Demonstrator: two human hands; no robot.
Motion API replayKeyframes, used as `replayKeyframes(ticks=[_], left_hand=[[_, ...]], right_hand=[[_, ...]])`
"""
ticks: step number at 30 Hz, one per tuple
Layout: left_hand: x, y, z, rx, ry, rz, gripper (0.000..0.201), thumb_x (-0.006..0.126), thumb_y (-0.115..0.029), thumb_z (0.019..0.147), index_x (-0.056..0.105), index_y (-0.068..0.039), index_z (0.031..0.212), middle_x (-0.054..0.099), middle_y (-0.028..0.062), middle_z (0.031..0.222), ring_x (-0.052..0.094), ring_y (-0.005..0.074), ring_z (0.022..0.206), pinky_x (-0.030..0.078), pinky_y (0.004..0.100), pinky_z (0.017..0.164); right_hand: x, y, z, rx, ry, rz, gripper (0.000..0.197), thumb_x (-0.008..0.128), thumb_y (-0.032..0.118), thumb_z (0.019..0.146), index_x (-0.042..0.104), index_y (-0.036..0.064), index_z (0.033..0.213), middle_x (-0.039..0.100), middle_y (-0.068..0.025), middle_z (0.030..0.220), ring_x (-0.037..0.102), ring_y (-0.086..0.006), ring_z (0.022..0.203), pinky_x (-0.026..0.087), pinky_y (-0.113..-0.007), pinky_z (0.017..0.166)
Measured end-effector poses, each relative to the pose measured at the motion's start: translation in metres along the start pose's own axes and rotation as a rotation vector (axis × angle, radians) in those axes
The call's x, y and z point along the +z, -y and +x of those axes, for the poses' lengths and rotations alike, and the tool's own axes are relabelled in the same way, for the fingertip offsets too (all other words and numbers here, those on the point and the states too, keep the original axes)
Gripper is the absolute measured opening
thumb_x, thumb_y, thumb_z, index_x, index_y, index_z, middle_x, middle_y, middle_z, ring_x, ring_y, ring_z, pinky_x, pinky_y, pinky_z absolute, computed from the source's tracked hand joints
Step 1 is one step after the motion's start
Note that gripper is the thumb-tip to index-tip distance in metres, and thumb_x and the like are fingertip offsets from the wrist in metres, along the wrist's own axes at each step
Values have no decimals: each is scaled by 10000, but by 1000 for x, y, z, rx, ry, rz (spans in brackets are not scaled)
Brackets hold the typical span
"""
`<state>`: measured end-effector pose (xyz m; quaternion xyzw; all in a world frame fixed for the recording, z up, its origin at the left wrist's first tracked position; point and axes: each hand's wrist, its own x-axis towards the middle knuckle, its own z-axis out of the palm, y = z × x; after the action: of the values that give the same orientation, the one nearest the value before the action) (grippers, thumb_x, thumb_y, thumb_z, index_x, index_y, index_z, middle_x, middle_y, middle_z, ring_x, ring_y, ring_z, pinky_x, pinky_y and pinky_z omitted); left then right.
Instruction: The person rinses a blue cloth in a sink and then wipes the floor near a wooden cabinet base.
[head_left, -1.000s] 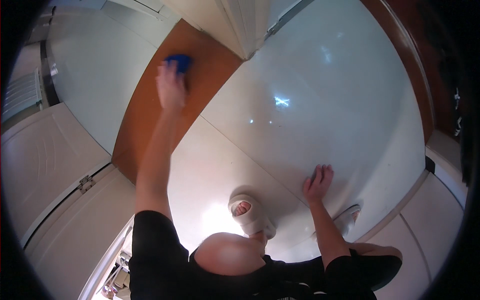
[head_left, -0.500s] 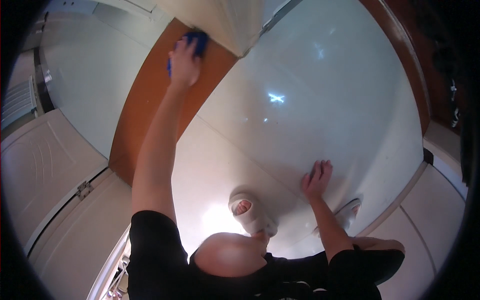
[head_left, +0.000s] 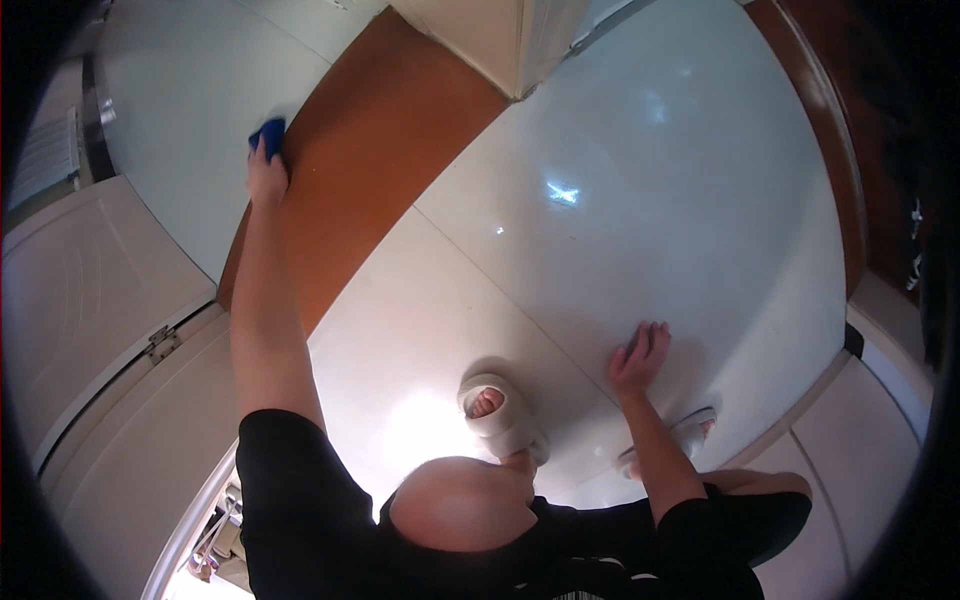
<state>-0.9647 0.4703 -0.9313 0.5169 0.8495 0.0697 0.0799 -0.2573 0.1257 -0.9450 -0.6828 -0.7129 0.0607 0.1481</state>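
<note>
My left arm stretches far forward and to the left. My left hand point(head_left: 266, 180) is closed on a blue cloth point(head_left: 268, 139), which lies at the left edge of the brown threshold strip point(head_left: 390, 130), partly over the pale tiles beyond it. Low on the right, my right hand point(head_left: 638, 360) is at the glossy white floor point(head_left: 690, 210), fingers outstretched and holding nothing I can see; whether it presses on the floor I cannot tell.
A pale door-frame corner point(head_left: 490, 50) stands at the strip's far end. To the left are a white door panel point(head_left: 100, 270) and its hinge point(head_left: 163, 345). My slippered feet are close below, one in a beige slipper point(head_left: 500, 415). Brown trim point(head_left: 825, 130) borders the right.
My left hand has moved the blue cloth left and nearer, from beside the door-frame corner to the strip's left edge. The right hand stays nearly in place. The view has shifted slightly.
</note>
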Motion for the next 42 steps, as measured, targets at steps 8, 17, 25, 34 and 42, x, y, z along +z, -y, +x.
replayKeyframes(ticks=[8,17,25,34,42], left_hand=[[60,-40,-108,50,-224,-122,607,609,-123,918,496,-114,1514,406,254,1580,367,468,1454,284,485,1226],[89,-305,-276,694,-35,-316,564,664,-71,843,609,-127,1401,514,195,1507,444,385,1429,349,519,1189],[74,-148,-256,285,-257,-69,611,554,-47,893,510,-146,1495,465,139,1573,404,395,1466,315,556,1187],[83,-141,-272,-1,-217,-179,662,562,-146,980,336,-92,1600,280,258,1647,202,456,1541,169,589,1230],[102,-355,-335,521,77,-266,737,599,-99,880,349,-15,1568,214,370,1615,205,556,1496,197,647,1189]], right_hand=[[-11,-9,-5,-10,49,-36,598,529,317,958,449,-10,1452,466,-296,1407,408,-542,1356,321,-680,1133],[-9,-15,-10,-3,78,-24,618,518,307,966,420,-23,1479,437,-318,1447,363,-533,1395,282,-647,1162],[-9,-14,-10,7,71,-7,620,549,253,932,422,-23,1473,420,-329,1457,358,-536,1396,282,-641,1162],[-6,-18,-16,67,95,15,631,579,271,934,426,-12,1477,424,-301,1470,350,-518,1414,258,-640,1181],[-22,-16,-9,212,161,70,604,592,270,942,461,0,1466,470,-266,1440,370,-490,1416,258,-632,1196]])
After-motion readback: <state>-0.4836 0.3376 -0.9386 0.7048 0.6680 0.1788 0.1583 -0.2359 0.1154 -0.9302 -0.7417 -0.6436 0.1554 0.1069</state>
